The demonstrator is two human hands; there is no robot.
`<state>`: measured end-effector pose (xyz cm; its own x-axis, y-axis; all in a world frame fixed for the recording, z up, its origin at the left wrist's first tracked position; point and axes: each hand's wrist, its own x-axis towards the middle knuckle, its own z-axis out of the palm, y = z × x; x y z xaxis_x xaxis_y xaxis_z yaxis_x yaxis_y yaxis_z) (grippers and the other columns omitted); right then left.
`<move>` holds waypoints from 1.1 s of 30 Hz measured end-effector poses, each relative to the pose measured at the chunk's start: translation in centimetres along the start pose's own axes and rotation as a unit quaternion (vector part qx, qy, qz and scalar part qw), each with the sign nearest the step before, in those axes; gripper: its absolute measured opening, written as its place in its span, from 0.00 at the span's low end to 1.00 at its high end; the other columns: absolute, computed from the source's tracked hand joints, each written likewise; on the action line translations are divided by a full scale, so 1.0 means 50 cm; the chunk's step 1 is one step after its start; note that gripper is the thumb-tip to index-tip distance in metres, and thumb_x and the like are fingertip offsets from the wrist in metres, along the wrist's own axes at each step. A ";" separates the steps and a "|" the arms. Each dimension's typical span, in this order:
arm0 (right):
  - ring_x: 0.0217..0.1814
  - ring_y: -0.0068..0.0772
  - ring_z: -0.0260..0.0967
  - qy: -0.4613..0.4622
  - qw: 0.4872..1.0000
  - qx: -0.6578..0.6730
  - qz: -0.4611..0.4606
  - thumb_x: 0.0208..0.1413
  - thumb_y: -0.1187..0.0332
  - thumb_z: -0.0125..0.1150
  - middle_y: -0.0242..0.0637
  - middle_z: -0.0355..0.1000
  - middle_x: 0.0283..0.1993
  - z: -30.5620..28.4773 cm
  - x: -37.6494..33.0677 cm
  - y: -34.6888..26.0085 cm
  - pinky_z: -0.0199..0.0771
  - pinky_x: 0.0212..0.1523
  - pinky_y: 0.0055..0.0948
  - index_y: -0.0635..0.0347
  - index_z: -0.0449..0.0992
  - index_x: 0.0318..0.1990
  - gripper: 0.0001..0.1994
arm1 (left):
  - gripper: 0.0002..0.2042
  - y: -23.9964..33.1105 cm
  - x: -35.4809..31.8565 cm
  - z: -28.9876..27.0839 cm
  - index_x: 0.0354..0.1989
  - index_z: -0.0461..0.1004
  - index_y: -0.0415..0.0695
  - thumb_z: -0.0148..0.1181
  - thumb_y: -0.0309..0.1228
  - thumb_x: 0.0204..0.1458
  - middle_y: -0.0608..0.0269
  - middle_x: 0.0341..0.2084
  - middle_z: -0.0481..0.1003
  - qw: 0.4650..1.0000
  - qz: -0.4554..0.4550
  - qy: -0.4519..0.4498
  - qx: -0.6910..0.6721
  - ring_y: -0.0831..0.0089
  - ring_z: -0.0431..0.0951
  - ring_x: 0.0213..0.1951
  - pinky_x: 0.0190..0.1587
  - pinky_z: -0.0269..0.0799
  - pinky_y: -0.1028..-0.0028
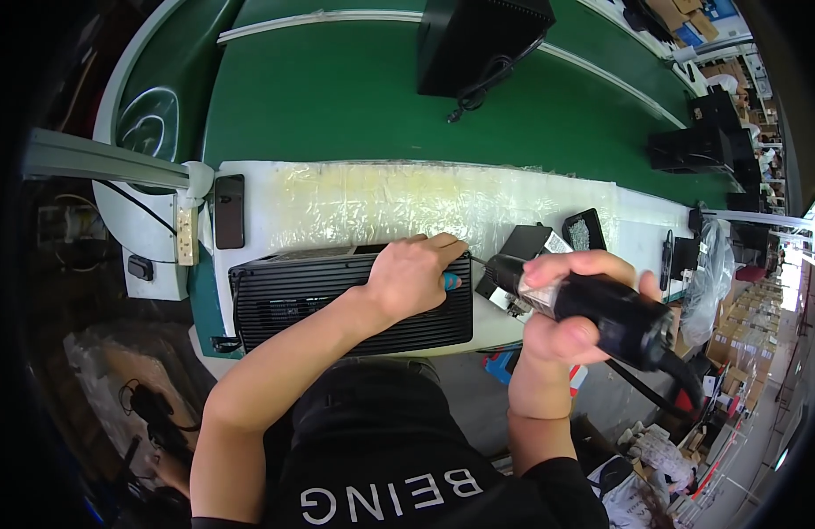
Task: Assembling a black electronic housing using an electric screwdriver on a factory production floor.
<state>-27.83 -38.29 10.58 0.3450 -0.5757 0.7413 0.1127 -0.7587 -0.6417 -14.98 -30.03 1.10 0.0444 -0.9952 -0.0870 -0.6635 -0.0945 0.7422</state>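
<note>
Both hands work at a black ribbed case (337, 304) on the white bench (381, 198): left hand (412, 273) pressed half-curled on its right end, right hand (570, 309) just right of it, clenched around a black power screwdriver (601, 309).

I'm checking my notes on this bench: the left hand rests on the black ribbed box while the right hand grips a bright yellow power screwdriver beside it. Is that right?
Not quite. In the head view the power screwdriver in the right hand is black, not yellow. The rest holds: the left hand rests on the black ribbed box, with the tool beside it.
</note>
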 end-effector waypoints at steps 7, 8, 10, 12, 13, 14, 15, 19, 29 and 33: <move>0.20 0.34 0.68 0.038 0.996 0.055 0.056 0.57 0.47 0.56 0.48 0.67 0.35 0.021 -0.035 0.004 0.79 0.22 0.33 0.63 0.44 0.62 0.38 | 0.22 -0.004 -0.001 0.005 0.50 0.72 0.44 0.64 0.32 0.44 0.60 0.44 0.75 1.000 0.003 0.016 0.008 0.55 0.77 0.41 0.44 0.74 0.63; 0.20 0.34 0.68 0.041 0.996 0.054 0.056 0.57 0.47 0.56 0.48 0.67 0.35 0.022 -0.035 0.003 0.79 0.22 0.33 0.63 0.44 0.62 0.38 | 0.21 -0.003 -0.001 0.006 0.50 0.72 0.44 0.64 0.31 0.44 0.60 0.44 0.75 1.000 0.009 0.024 0.010 0.55 0.77 0.41 0.44 0.74 0.63; 0.21 0.34 0.69 0.043 0.994 0.064 0.073 0.56 0.47 0.58 0.47 0.68 0.33 0.025 -0.035 0.004 0.79 0.23 0.33 0.64 0.46 0.62 0.39 | 0.21 0.002 -0.002 0.001 0.50 0.72 0.45 0.64 0.31 0.44 0.61 0.44 0.75 1.000 0.001 0.015 0.008 0.55 0.76 0.41 0.44 0.73 0.63; 0.21 0.34 0.70 0.045 0.994 0.078 0.059 0.56 0.47 0.59 0.47 0.69 0.32 0.031 -0.041 0.011 0.80 0.23 0.33 0.64 0.47 0.62 0.39 | 0.21 0.004 -0.003 0.003 0.50 0.72 0.45 0.63 0.30 0.44 0.61 0.44 0.75 1.000 -0.005 0.005 0.007 0.56 0.76 0.41 0.44 0.73 0.62; 0.22 0.34 0.71 0.043 0.994 0.093 0.044 0.55 0.47 0.59 0.46 0.70 0.31 0.030 -0.043 0.017 0.80 0.24 0.33 0.63 0.49 0.62 0.39 | 0.21 0.003 -0.004 0.006 0.50 0.72 0.45 0.63 0.30 0.44 0.61 0.44 0.75 1.000 -0.008 0.002 0.004 0.56 0.76 0.42 0.44 0.73 0.62; 0.23 0.34 0.72 0.017 0.992 0.118 0.034 0.53 0.47 0.61 0.46 0.71 0.31 0.020 -0.049 0.027 0.80 0.24 0.33 0.63 0.51 0.62 0.39 | 0.21 0.003 -0.005 0.007 0.50 0.72 0.46 0.63 0.30 0.44 0.61 0.44 0.75 1.000 -0.011 -0.001 0.001 0.56 0.76 0.43 0.44 0.73 0.62; 0.23 0.35 0.73 0.026 0.992 0.116 0.034 0.53 0.46 0.62 0.50 0.72 0.33 0.024 -0.049 0.031 0.80 0.25 0.34 0.62 0.51 0.62 0.39 | 0.21 0.004 -0.004 0.006 0.50 0.72 0.46 0.63 0.30 0.44 0.61 0.44 0.75 1.000 -0.007 -0.004 0.004 0.56 0.76 0.43 0.44 0.73 0.62; 0.22 0.37 0.73 0.023 0.995 0.032 0.095 0.53 0.42 0.59 0.54 0.73 0.39 -0.045 -0.024 -0.022 0.77 0.23 0.31 0.63 0.53 0.59 0.39 | 0.22 -0.007 -0.009 -0.002 0.52 0.70 0.43 0.62 0.36 0.48 0.56 0.46 0.74 0.999 0.026 0.000 0.032 0.54 0.76 0.44 0.47 0.73 0.63; 0.25 0.31 0.71 0.253 0.950 -0.157 0.090 0.57 0.50 0.58 0.44 0.69 0.39 -0.218 -0.280 0.027 0.74 0.33 0.32 0.68 0.55 0.50 0.30 | 0.24 -0.071 -0.173 -0.129 0.51 0.73 0.42 0.67 0.36 0.44 0.46 0.41 0.77 0.990 -0.102 0.016 0.098 0.50 0.76 0.44 0.48 0.71 0.61; 0.28 0.32 0.72 0.238 0.958 -0.142 0.068 0.58 0.53 0.57 0.44 0.69 0.42 -0.223 -0.341 0.090 0.73 0.35 0.31 0.67 0.53 0.53 0.29 | 0.22 -0.061 -0.174 -0.106 0.48 0.75 0.43 0.68 0.36 0.43 0.49 0.38 0.78 0.986 -0.143 0.046 0.071 0.53 0.78 0.41 0.45 0.72 0.63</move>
<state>-43.59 -35.28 -2.76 -0.1343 -0.6975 0.7039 -0.1851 -0.6802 -0.7093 -9.41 -21.19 3.13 0.3090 -0.9268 -0.2135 -0.7120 -0.3743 0.5941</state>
